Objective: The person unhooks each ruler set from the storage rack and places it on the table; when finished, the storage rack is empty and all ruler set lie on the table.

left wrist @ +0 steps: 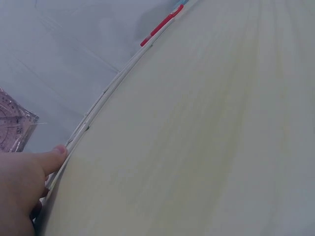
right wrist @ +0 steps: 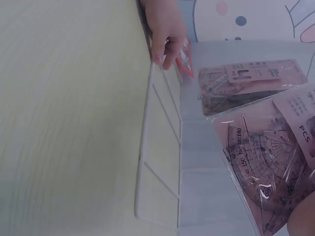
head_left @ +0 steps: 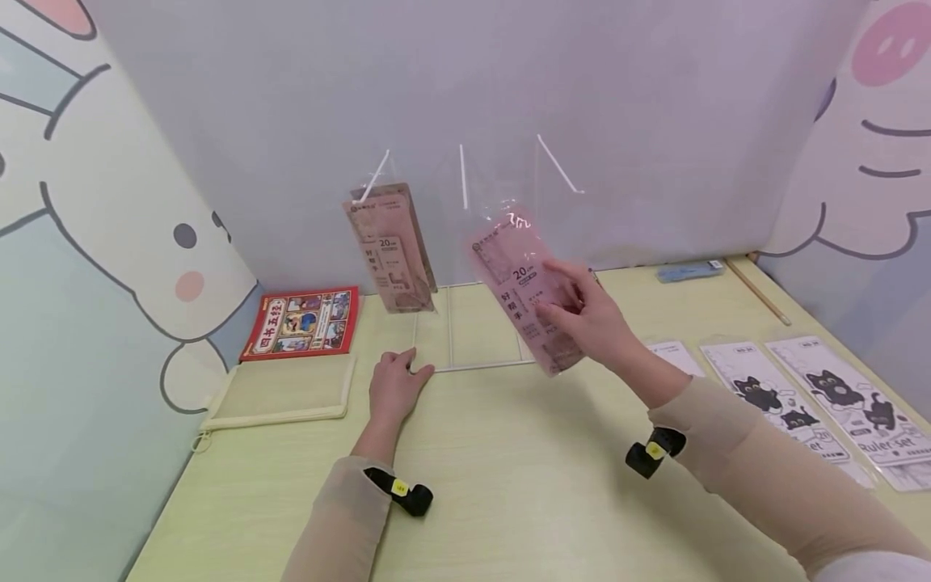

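My right hand [head_left: 600,323] pinches a pink ruler set [head_left: 520,291] in a clear bag along its right side, thumb on the front. The bag is tilted, its top close below the middle and right hooks of a white wire rack [head_left: 480,366]. In the right wrist view a protractor [right wrist: 263,157] shows through the plastic. My left hand [head_left: 395,384] grips the rack's front left corner down on the table, and the right wrist view shows thumb and finger at that wire. More pink ruler sets [head_left: 389,250] hang from the left hook.
A red book [head_left: 301,323] and a cream mesh zip pouch [head_left: 280,390] lie at the left. Several white ruler sets with black cats [head_left: 756,392] lie at the right, with a blue packet [head_left: 689,272] and a pencil [head_left: 760,293] behind. Cartoon-printed panels [head_left: 145,202] stand at the sides.
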Motion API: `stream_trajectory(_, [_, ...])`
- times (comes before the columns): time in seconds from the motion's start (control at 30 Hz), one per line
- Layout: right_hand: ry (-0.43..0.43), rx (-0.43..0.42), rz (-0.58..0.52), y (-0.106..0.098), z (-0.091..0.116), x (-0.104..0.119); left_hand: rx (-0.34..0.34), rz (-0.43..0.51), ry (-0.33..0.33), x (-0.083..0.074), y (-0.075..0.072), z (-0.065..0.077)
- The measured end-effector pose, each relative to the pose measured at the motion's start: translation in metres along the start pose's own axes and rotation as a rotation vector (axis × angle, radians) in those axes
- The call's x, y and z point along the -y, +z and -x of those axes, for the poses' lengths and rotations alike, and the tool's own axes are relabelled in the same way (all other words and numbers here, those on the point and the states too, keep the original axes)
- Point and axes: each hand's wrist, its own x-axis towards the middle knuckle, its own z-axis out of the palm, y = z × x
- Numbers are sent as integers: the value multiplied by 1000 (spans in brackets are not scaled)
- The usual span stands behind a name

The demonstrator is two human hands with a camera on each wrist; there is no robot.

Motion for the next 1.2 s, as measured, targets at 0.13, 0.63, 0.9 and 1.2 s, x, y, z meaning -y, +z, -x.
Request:
stream_trajectory(0.13, [92, 55, 36, -12, 11, -12, 1, 6, -4, 1, 1, -1])
stream_trajectory(0.63, [327, 192, 237, -48, 67, -66, 4, -16, 8, 1, 1, 0])
stream_trajectory(0.9, [358, 250, 499, -56, 89, -77, 0, -21, 9, 0, 1, 1])
stream_trajectory(1.2, [336, 317, 640, -57, 102, -82, 2, -8, 7, 0, 1, 1])
